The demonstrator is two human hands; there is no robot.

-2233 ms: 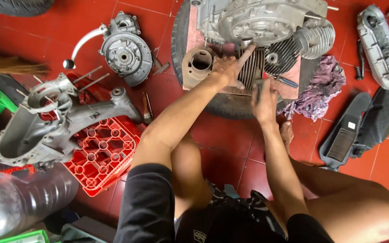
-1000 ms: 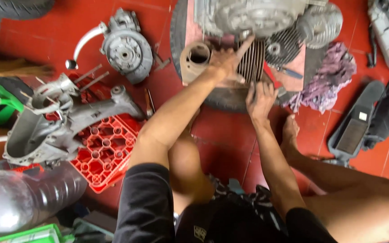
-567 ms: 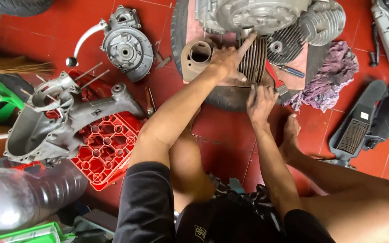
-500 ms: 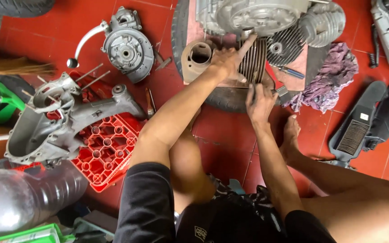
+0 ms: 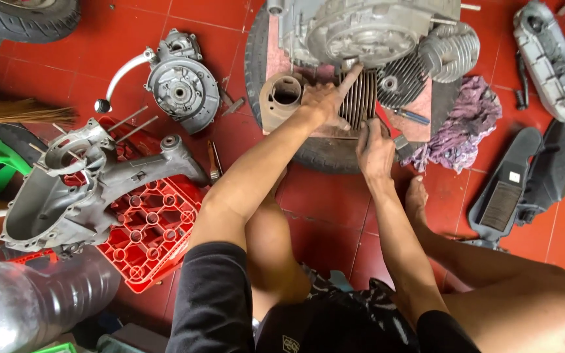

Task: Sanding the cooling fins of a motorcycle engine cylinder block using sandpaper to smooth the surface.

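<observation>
Now we see our left hand point(image 5: 322, 101) gripping the finned cylinder point(image 5: 359, 99) at its ten o'clock side, index finger stretched toward the engine point(image 5: 367, 29) at twelve. Our right hand point(image 5: 374, 149) holds the cylinder's lower edge at six. Both rest over a tyre point(image 5: 325, 153); a purple rag point(image 5: 462, 121) lies at three o'clock.

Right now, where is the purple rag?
In the head view, the crumpled purple rag lies on the red tiled floor, right of the black tyre.
</observation>
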